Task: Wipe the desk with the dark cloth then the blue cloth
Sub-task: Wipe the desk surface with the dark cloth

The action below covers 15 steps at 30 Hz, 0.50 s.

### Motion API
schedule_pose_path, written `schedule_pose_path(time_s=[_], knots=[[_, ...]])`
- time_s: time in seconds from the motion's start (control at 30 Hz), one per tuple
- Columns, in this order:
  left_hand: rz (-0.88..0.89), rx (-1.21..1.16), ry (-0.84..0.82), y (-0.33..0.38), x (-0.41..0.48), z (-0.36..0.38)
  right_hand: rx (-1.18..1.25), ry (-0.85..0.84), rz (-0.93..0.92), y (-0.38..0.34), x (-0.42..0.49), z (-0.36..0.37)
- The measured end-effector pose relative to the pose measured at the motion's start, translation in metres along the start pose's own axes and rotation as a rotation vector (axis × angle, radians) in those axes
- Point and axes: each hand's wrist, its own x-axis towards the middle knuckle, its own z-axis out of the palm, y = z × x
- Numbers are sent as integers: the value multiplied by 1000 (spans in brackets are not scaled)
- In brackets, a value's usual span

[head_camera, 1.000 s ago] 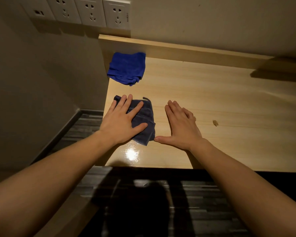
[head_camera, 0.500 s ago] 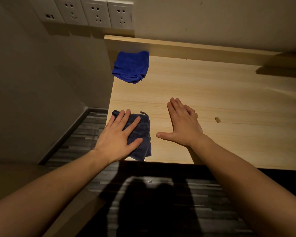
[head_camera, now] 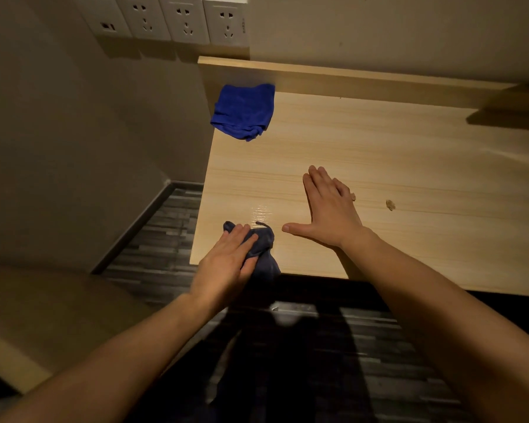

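Observation:
The dark cloth (head_camera: pixel 264 251) lies crumpled at the desk's front left corner, partly hanging over the front edge. My left hand (head_camera: pixel 226 261) presses on it, thumb curled around its side. My right hand (head_camera: pixel 330 209) rests flat on the light wooden desk (head_camera: pixel 409 178) just to the right, fingers spread, holding nothing. The blue cloth (head_camera: pixel 243 111) sits folded at the back left corner of the desk, touched by neither hand.
A small brown crumb (head_camera: pixel 390 204) lies right of my right hand, and another speck (head_camera: pixel 353 196) sits by its fingers. A raised wooden back rail (head_camera: pixel 348 77) borders the desk. Wall sockets (head_camera: pixel 184 19) are above. Dark striped floor (head_camera: pixel 153 239) lies to the left and below.
My left hand has dragged the dark cloth toward me, from mid-left of the desk to the front edge, where it now bunches and overhangs. My right hand has stayed in place.

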Motion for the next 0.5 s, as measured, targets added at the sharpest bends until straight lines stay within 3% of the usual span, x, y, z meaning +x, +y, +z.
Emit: schedule_pose_path(time_s=[0.1,0.27,0.4,0.5], knots=[[-64,-300,-44,34,-8,-14,80,-27,-13,4,2,-10],[-264,-596,126,75,64,-48,148,90,-11,35,11,-40],[-121,-464,196,85,171,-69,153,153,12,75,24,-56],[-41,-155,29,83,254,-78,147,171,40,104,40,-65]])
